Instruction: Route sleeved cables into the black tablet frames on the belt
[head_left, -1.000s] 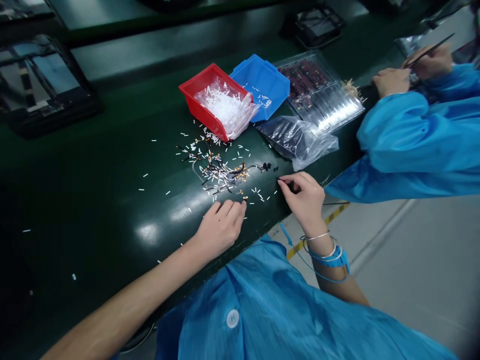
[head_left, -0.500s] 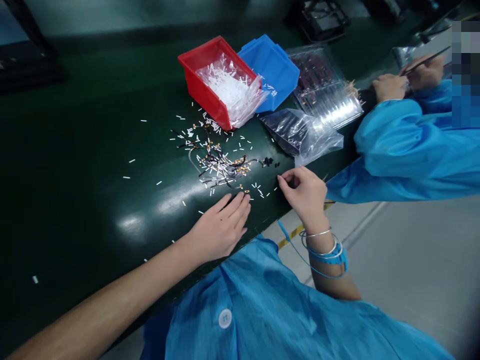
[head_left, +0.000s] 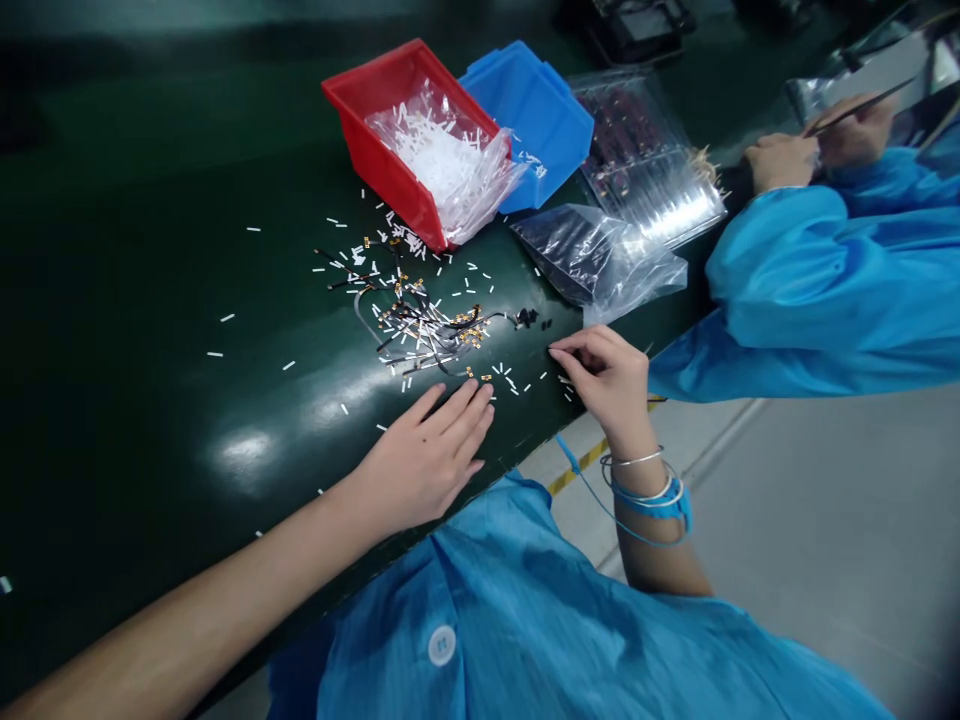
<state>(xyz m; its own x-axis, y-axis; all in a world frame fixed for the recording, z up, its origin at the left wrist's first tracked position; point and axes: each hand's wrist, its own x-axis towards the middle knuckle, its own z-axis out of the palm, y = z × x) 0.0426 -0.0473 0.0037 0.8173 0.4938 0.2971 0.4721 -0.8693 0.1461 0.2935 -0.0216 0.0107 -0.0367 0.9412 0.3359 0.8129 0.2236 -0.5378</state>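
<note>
My left hand (head_left: pixel 427 450) lies flat on the green table with its fingers stretched out, the fingertips beside small gold-ended pieces. Just beyond it is a tangled pile of thin black and grey cables (head_left: pixel 427 325) with gold connectors, mixed with short white strips. My right hand (head_left: pixel 604 375) is closed in a pinch low over the table, thumb and forefinger together. A tiny dark speck shows at those fingertips, too small to name. Close to them lie several small black pieces (head_left: pixel 527 318). A few white strips (head_left: pixel 507 378) are scattered between my hands.
A red bin (head_left: pixel 382 150) holds a clear bag of white strips (head_left: pixel 442 165). Behind it stands a blue bin (head_left: pixel 529 120). To the right are a clear plastic bag (head_left: pixel 600 255) and a clear tray (head_left: pixel 637 150). A co-worker's blue sleeve (head_left: pixel 810 290) reaches in from the right.
The view has shifted slightly, so the bins and pile sit farther left. My right hand stays pinched, and pale strips now show beside its thumb. My left hand stays flat.
</note>
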